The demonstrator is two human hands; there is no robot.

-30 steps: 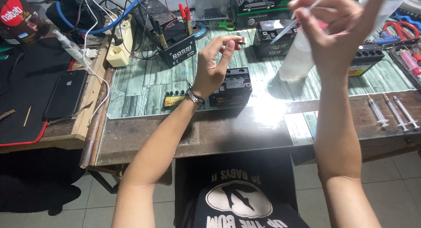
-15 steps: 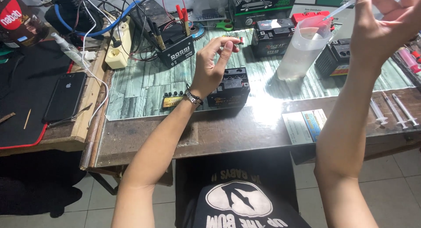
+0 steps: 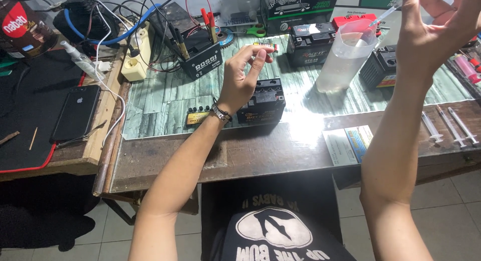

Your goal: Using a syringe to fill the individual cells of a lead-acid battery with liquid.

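The syringe point(image 3: 388, 13) was up in the air, pinched in the right hand point(image 3: 431, 25) near the top edge of view, its tip slanting down toward the clear jug point(image 3: 345, 60) of liquid on the surface point(image 3: 280, 150). The fingers point(image 3: 408, 10) were closed round the barrel; whether it held any liquid, I couldn't tell. The left hand point(image 3: 243, 78) hovered above the small black battery point(image 3: 263, 101), fingers curled half open and holding nothing, thumb and forefinger close together but not touching.

Seemed to me the step in hand was checking or readying the drawn dose, held up to the light. The next move, I'd judge, called for bringing the tip down steadily to one of the battery's top ports, with the left hand steadying the case.

Just behind stood two more batteries point(image 3: 310, 43), one either side of the jug, and a charger point(image 3: 200, 60) with red clips. Three spare syringes point(image 3: 448, 125) lay well apart on the right, beside a leaflet point(image 3: 348, 143). Off to the left, a phone point(image 3: 75, 113) rested face down on a black mat point(image 3: 25, 115).
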